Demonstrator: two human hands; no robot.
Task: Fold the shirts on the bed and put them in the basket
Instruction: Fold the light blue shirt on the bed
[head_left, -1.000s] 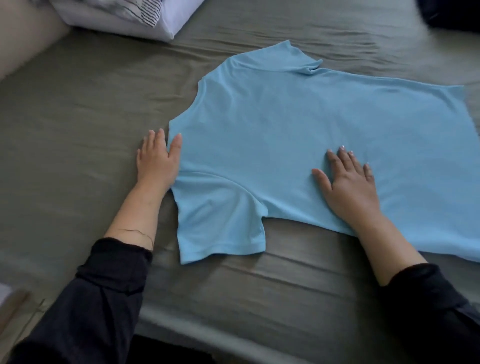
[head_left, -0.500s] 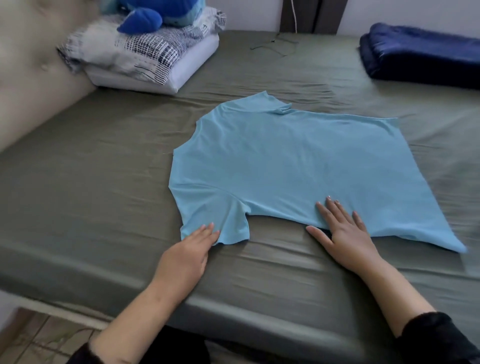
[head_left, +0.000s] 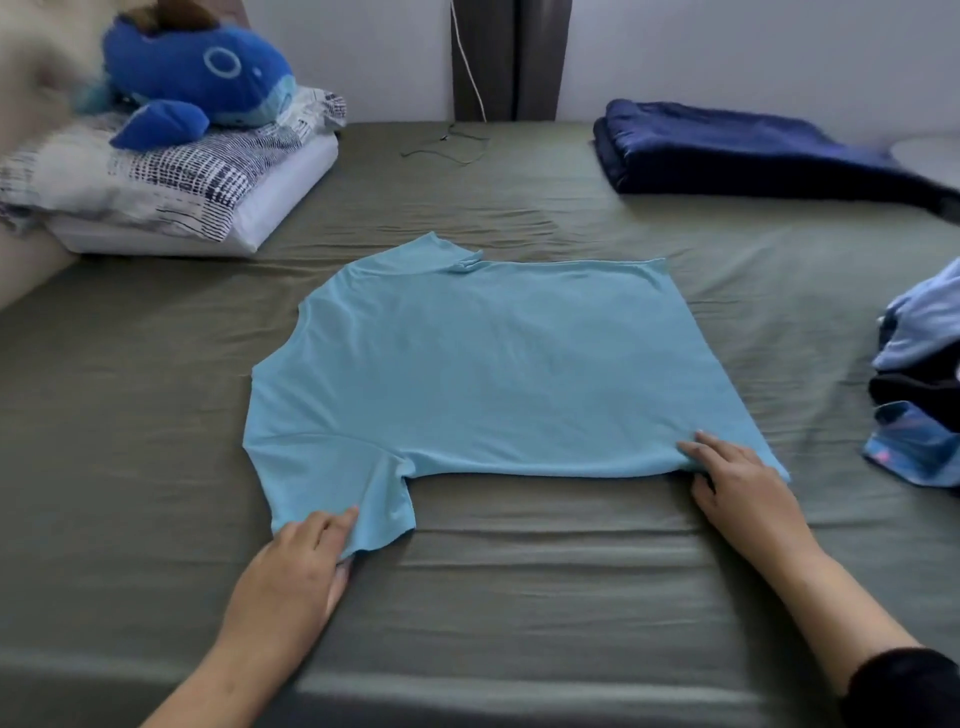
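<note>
Both hands (head_left: 293, 564) slid toward shirt (head_left: 483, 364) edges; collar points left.

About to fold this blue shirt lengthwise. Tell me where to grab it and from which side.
Probably grip the blue shirt along its near edge, coming from the bed's near side: left hand at the near sleeve's hem, right hand at the near bottom corner. It lies flat, collar to the left, so that long edge lifts evenly.

Head camera looks forward and down, close over the bed (head_left: 519, 597).
</note>
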